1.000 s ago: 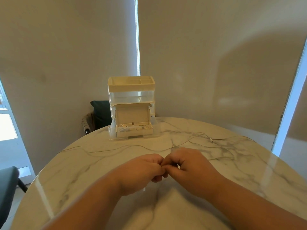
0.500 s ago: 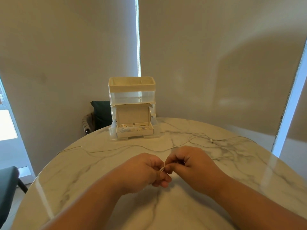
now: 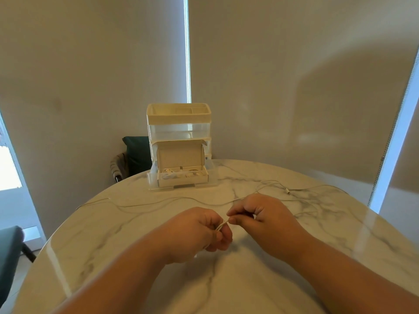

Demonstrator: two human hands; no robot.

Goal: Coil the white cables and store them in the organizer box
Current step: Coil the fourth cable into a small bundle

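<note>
Thin white cable (image 3: 220, 226): a short doubled length shows between the two hands, low over the near middle of the table. The left hand (image 3: 197, 232) has its fingers curled round the cable, and the right hand (image 3: 263, 215) pinches it between thumb and fingertip. Change over the last second: the hands, which were knuckle to knuckle with no cable showing, now sit slightly apart with the strand exposed between them. The left has dropped a little and the right has lifted away. Judgement: the first loop of a coil is being formed and coiling has barely begun. Most of the cable lies loose across the table, from the far left edge over to a small connector plug (image 3: 288, 191) on the right, where several strands cross. The cream and clear plastic organizer box (image 3: 179, 118) stands at the far edge, well apart from the hands. Its bottom drawer is pulled out and carries an open pale cardboard carton (image 3: 181, 155) that already holds some white coiled leads (image 3: 171, 176). The surface is a round white marble table (image 3: 113, 234) with grey veins, glossy. Room: beige roller blinds (image 3: 272, 64) with a bright slit between them, a dark green chair back (image 3: 136, 152) behind the table, and a dark seat (image 3: 9, 245) at lower left.
</note>
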